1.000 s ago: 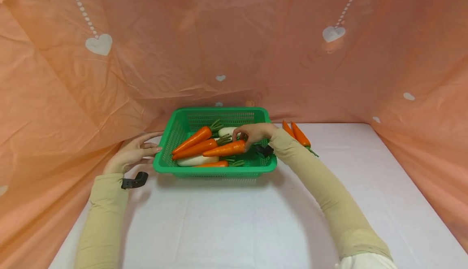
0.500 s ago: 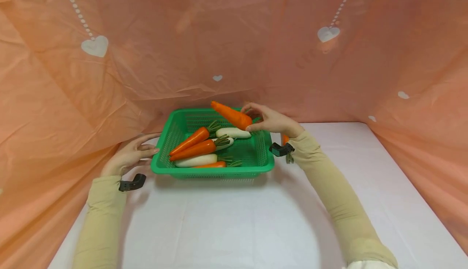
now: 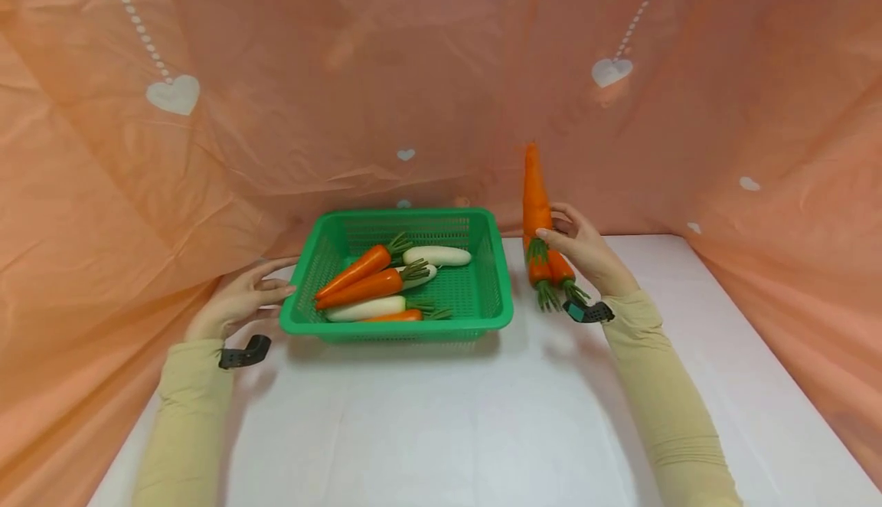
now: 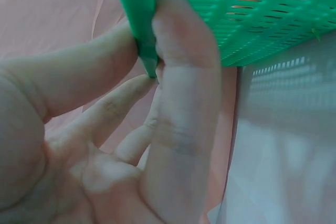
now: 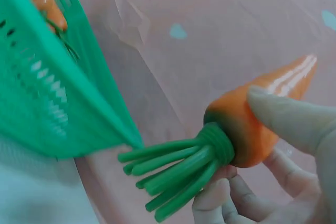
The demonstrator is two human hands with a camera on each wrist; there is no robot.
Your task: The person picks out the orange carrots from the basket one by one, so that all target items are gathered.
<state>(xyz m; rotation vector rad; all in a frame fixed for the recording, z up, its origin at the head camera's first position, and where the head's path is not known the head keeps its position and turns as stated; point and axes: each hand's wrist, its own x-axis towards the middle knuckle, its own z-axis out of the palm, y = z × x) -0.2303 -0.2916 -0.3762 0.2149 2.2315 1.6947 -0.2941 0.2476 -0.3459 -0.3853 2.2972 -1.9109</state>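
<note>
My right hand [image 3: 586, 253] holds an orange carrot [image 3: 535, 194] between thumb and fingers, tip upward. Its bundled green stems [image 5: 184, 171] stick out past the fingers in the right wrist view. Two more carrots [image 3: 562, 268] lie just below it on the table, right of the green basket [image 3: 406, 328]. My left hand [image 3: 241, 302] pinches the basket's left rim [image 4: 139, 19], thumb on one side and a finger on the other. Inside the basket are three carrots [image 3: 367, 289] and three white radishes [image 3: 437, 256]; the front carrot is partly hidden by the rim.
The white table [image 3: 413, 423] runs forward to an orange-pink cloth [image 3: 310, 109] with white hearts, which hangs at the back and both sides. The basket stands close to this cloth. A black wrist strap [image 3: 589, 312] is on the right wrist, another [image 3: 246, 352] on the left.
The right hand has lifted a carrot out of the basket, carried it right over the rim and turned it tip-up above the two carrots outside. The left hand has stayed at the rim.
</note>
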